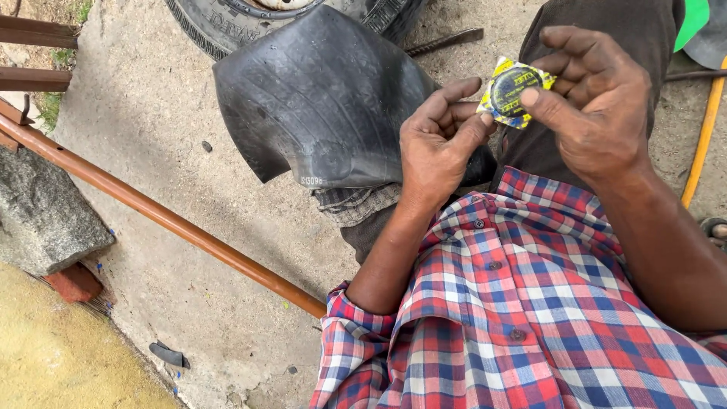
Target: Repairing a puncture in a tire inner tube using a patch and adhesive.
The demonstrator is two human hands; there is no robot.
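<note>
1. I see both hands raised together over the lap, meeting on one small thing: a round black tyre patch (513,89) on a yellow backing sheet with dark print.

2. My left hand (439,148) pinches the patch's near edge between thumb and the curled forefinger; the other fingers fold loosely into the palm. It is closed on the patch, not spread.

3. My right hand (598,106) holds the patch from the other side. The thumb presses on the black disc's rim and the fingers curl over behind the backing, so this hand too is clamped on the patch.

4. The patch sits between the two hands, tilted, its black face turned up toward me. Whether the backing is being peeled I cannot tell.

5. Just left of the left hand, and partly beneath it, a black rubber inner tube (318,98) lies draped over the knee, folded and slack.

6. Beyond the tube, farther from both hands, a tyre (219,26) lies on the concrete ground (174,227), with only its tread and part of the rim showing.

7. A dark metal tool (447,39) lies on the ground above the left hand, beside the tyre.

8. Well to the left of the hands a rust-brown pipe (166,216) runs slantwise across the ground, with a grey stone block (45,216) past it.

9. To the right of the right hand, an orange hose (703,132) runs along the frame edge.

10. Below both hands I see the checked red, blue and white shirt (522,303).
</note>
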